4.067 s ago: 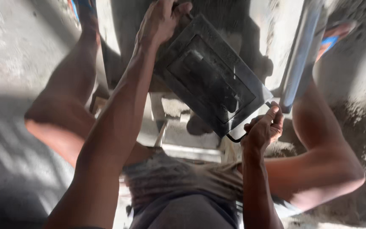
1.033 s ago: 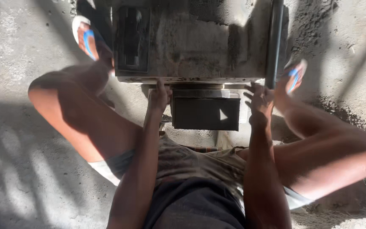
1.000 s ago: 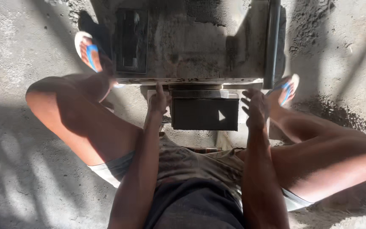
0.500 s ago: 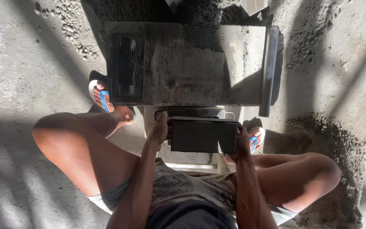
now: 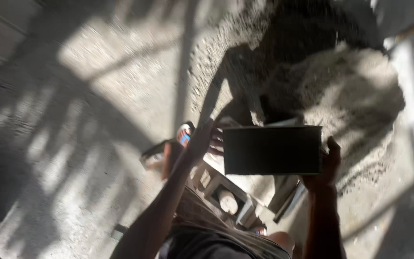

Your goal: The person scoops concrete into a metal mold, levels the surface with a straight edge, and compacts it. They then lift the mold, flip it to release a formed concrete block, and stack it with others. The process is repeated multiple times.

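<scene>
Dark rectangular block (image 5: 271, 149), long axis 9-to-3 o'clock (broad face toward camera), gripped endwise: left hand (image 5: 206, 141) and right hand (image 5: 329, 160) fingers closed on its ends.

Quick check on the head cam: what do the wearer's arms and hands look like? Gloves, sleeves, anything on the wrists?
Both arms are bare from the frame edge to the fingers: no sleeves, gloves, watch or bands visible. The left hand and right hand are bare too, partly in hard shadow, so fine detail is lost. A brownish ribbed garment covers the torso below them.
</scene>
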